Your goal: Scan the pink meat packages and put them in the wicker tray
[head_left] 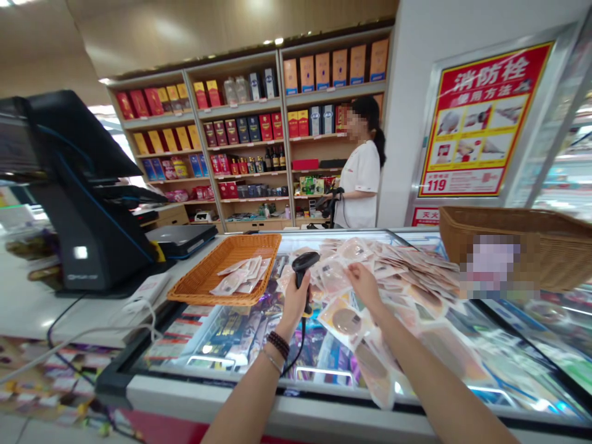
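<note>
Centre of frame: barcode scanner (303, 271), gripped upright in the left hand (296, 302). Just right, the right hand (365, 285) pinches a clear packet (335, 274) from the packet pile (407, 271) on the glass counter (231, 333). Left: wicker tray (203, 280), checkout terminal (78, 203).

From my remote seat I see a shop interior. Along the back wall stands a wooden shelving unit (250, 142) stacked with red, yellow and blue boxes and some bottles. A person in a white shirt (361, 179) stands before its right end. To the right, a white wall carries a red poster (481, 120) in a metal frame. Ceiling lights (272, 42) glow above the shelves. A black till terminal (78, 185) sits at the counter's left edge, on a white counter top (28, 308).
</note>
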`<state>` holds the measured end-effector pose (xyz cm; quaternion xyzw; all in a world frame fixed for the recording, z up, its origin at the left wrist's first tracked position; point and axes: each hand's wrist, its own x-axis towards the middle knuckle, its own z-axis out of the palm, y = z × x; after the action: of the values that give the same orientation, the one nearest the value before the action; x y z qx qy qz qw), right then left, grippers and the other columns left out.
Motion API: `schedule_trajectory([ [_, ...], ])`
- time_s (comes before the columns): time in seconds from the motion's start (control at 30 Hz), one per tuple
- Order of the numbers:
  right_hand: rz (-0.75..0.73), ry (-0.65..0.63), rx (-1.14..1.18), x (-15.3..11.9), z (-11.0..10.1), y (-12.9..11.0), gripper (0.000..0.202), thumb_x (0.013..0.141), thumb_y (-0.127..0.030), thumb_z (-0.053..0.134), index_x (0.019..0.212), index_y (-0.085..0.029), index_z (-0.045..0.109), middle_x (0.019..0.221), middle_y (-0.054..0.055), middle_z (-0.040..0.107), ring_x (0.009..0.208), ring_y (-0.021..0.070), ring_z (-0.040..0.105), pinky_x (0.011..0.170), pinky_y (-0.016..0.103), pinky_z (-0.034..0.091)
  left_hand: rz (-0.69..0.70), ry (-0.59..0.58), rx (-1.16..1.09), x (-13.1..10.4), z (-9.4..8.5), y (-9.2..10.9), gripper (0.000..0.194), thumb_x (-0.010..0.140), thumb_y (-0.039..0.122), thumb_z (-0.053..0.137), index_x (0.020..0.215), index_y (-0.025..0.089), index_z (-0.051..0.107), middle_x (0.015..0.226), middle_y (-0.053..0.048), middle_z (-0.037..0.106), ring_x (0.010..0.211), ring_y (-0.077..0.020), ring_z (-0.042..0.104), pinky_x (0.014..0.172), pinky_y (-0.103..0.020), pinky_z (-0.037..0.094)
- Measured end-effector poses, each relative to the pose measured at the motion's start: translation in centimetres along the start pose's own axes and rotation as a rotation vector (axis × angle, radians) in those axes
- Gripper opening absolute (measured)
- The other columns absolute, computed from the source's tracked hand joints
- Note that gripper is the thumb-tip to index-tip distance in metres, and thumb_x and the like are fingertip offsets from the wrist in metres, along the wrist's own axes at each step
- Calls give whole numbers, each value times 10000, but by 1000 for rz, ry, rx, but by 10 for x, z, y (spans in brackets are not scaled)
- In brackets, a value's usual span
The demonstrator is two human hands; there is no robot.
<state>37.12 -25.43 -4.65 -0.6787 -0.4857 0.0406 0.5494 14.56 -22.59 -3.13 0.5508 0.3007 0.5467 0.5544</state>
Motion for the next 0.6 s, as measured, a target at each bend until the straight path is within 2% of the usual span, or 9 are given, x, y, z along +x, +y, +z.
schedule_trajectory([
  [0.13,49,105,49,-3,-3,-2,441,878,-740,583,887,-299,588,663,25,723,660,278,695,682,376,493,1,-12,-10,-1,-1,0,715,725,879,819,802,237,513,564,80,533,407,-77,478,417,-208,367],
  [0.27,66,215,66,-5,-5,-3,577,862,-880,489,900,-306,543,680,48,731,664,287,681,681,384,472,-12,-53,0,-1,-1,-1,689,760,864,800,817,230,538,575,71,545,418,-82,488,422,-215,394],
  [0.47,30,285,49,-4,-4,0,675,851,-949,386,924,-296,539,723,84,743,705,312,691,713,403,481,-43,-162,-13,-1,2,-4,683,765,855,806,864,219,575,590,65,562,413,-81,485,422,-217,402],
  [0.6,28,292,22,-3,-3,5,697,877,-937,358,951,-276,568,714,88,735,705,312,694,706,402,478,-45,-185,-26,-1,5,-6,682,767,850,811,860,214,581,593,57,562,413,-75,473,416,-213,379],
])
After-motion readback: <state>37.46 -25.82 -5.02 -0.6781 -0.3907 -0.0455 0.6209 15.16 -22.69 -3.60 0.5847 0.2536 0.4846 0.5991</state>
